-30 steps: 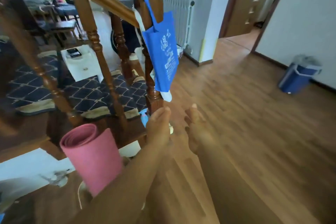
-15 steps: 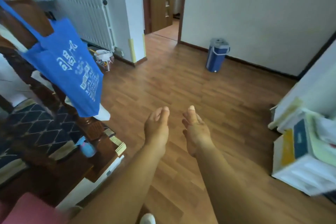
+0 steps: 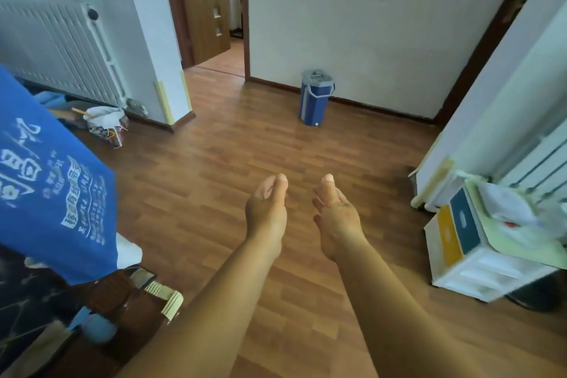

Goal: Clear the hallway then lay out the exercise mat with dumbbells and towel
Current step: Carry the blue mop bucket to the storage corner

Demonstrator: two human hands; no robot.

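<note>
Hallway floor (image 3: 214, 159), brown wood planks, runs ahead of me to a white wall. My left hand (image 3: 266, 213) and right hand (image 3: 336, 219) reach out above it side by side, near but apart. The palms are turned toward each other, fingers straight and together, holding nothing. A blue bucket (image 3: 316, 101) stands by the far wall. A blue tote bag (image 3: 52, 193) hangs close at my left. A white drawer unit (image 3: 478, 267) sits at my right. Below the radiator (image 3: 55, 46) lies what looks like a crumpled sack (image 3: 106, 123).

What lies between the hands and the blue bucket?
Only bare wooden floor, from left hand and right hand to the blue bucket; head view.
</note>
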